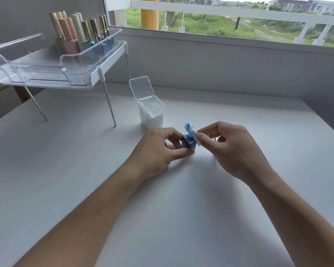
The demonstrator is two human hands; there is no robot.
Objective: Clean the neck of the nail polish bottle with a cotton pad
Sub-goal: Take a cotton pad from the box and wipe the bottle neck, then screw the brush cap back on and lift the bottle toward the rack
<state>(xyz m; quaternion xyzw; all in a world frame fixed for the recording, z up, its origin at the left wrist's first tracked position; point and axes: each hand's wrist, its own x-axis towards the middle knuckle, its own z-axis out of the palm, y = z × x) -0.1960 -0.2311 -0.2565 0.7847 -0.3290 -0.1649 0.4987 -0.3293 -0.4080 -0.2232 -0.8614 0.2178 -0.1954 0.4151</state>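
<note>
A small square blue nail polish bottle (189,144) stands uncapped on the white table, its threaded neck (190,136) showing. My left hand (158,151) grips the bottle's body between thumb and fingers. My right hand (231,149) pinches a white cotton pad (191,130) stained with blue, held just right of and slightly above the neck. Whether the pad touches the neck is unclear. A bit of something metallic, perhaps the cap, shows under my right palm.
An open clear box of cotton pads (151,114) with its lid up stands just behind the bottle. At the back left a clear tray on metal legs (66,74) holds several nail polish bottles (81,35). A window ledge runs behind the table.
</note>
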